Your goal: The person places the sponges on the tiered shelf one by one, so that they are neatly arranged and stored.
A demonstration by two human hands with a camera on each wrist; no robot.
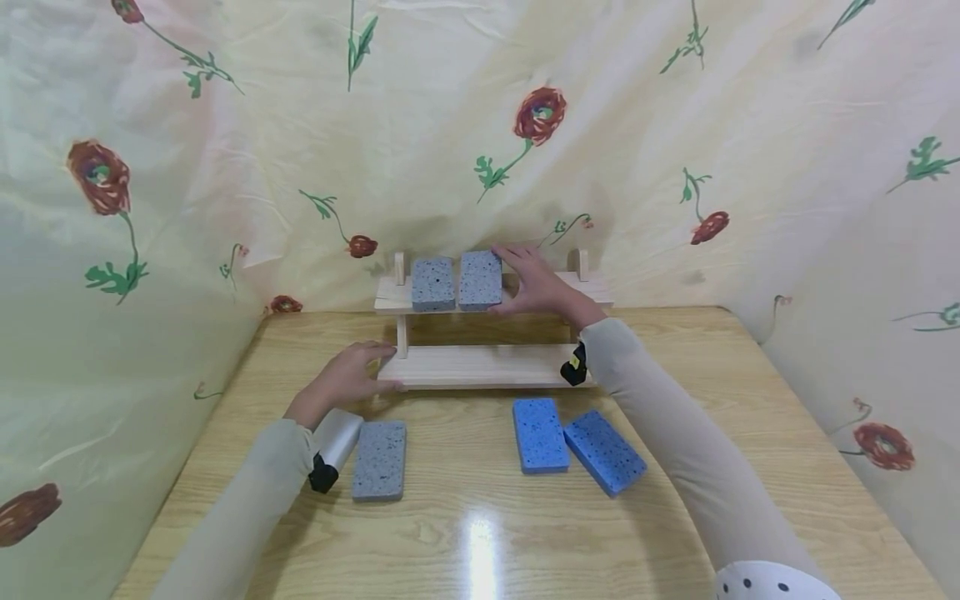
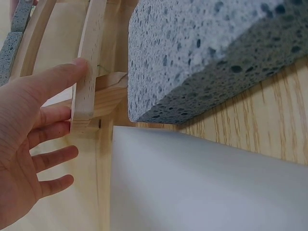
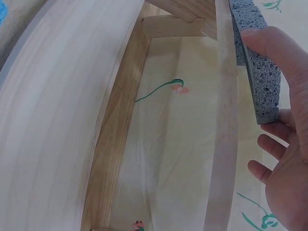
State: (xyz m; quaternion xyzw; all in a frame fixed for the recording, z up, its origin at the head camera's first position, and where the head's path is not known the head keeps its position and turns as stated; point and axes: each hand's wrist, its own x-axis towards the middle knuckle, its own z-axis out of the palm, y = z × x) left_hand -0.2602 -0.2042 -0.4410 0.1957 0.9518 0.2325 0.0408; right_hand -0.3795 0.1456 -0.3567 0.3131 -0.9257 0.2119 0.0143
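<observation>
A two-tier wooden shelf [image 1: 480,367] stands at the back of the table. My right hand [image 1: 531,283] holds a grey speckled sponge [image 1: 480,281] at its right side on the upper tier; in the right wrist view the thumb lies on one face of this sponge [image 3: 264,82], with fingers at its end. Just left of it on the same tier is a second grey sponge [image 1: 432,285]. My left hand [image 1: 347,375] grips the left end of the lower board [image 2: 86,72], thumb along its front edge. On the table below that hand lies a third grey sponge [image 1: 379,461].
Two blue sponges [image 1: 541,435] [image 1: 604,452] lie on the table front right of the shelf, near my right forearm. Wrist cameras with black mounts [image 1: 324,473] stick out under both wrists. A flowered cloth [image 1: 420,125] hangs close behind the shelf.
</observation>
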